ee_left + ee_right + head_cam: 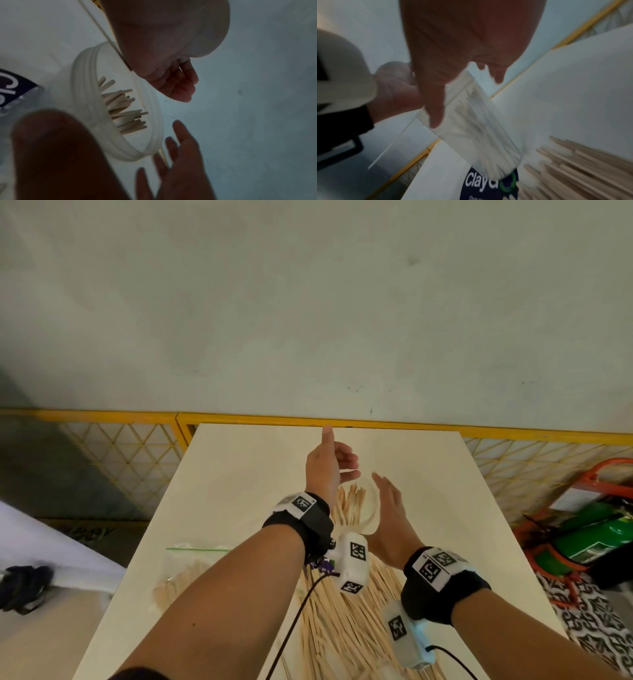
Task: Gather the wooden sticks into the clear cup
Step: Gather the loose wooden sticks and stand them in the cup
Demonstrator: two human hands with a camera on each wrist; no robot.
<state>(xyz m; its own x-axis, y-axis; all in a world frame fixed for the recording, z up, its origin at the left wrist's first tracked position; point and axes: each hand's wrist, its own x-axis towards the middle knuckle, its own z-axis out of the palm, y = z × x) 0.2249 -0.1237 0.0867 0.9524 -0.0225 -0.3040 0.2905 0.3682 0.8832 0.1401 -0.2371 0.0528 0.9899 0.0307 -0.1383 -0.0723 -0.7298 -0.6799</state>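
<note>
The clear cup (375, 508) stands on the white table (222, 481) with several wooden sticks (352, 501) upright in it. A big loose pile of sticks (342, 631) lies nearer me. My left hand (337, 465) hovers above and left of the cup, thumb up, fingers loosely bent, holding nothing. My right hand (388, 505) is beside the cup's right side with straight fingers. In the left wrist view the cup rim (82, 94) shows stick tips (123, 108) inside. In the right wrist view my thumb (435, 108) overlaps the cup wall (479, 128); I cannot tell whether it touches.
A zip bag (185, 573) holding more sticks lies at the table's left. A purple printed package (488, 182) lies by the cup's base. A yellow mesh fence (137, 453) runs behind the table. A green cylinder (599, 539) sits on the floor at right.
</note>
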